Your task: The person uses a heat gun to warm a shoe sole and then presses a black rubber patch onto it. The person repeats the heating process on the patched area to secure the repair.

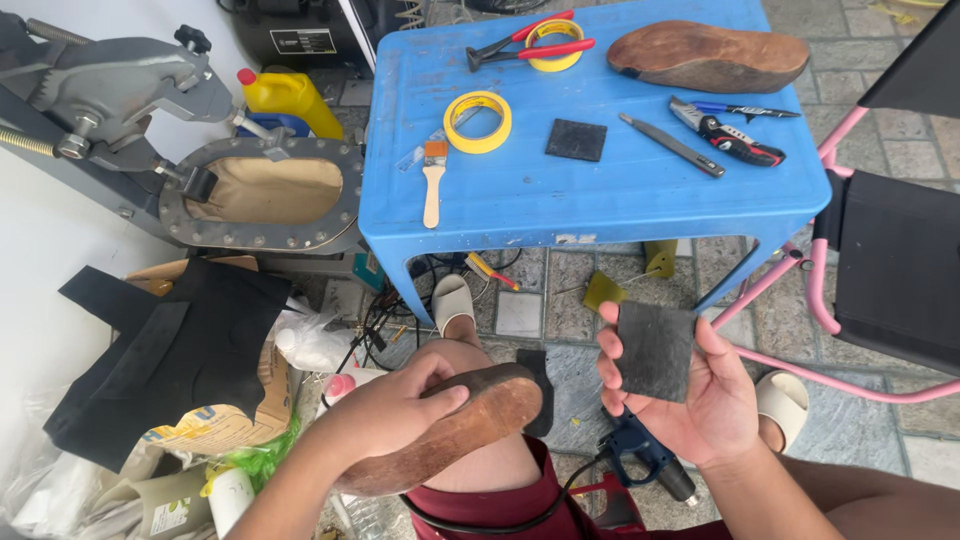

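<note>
My left hand (390, 405) grips a brown wooden shoe last (470, 425) that rests on my knee. My right hand (700, 400) holds up a dark grey square piece of rubber sheet (655, 350), fingers around its edges, just right of the last. A second brown last (708, 57) lies at the back right of the blue plastic table (560, 200). A smaller black rubber square (576, 140) lies mid-table.
On the table: two yellow tape rolls (478, 122), a paintbrush (433, 180), red pliers (520, 45), a knife tool (670, 145), a cutter (730, 135). A press machine (260, 190) and black rubber sheets (170, 350) stand left. A pink folding chair (890, 260) is right. A heat gun (645, 460) lies below.
</note>
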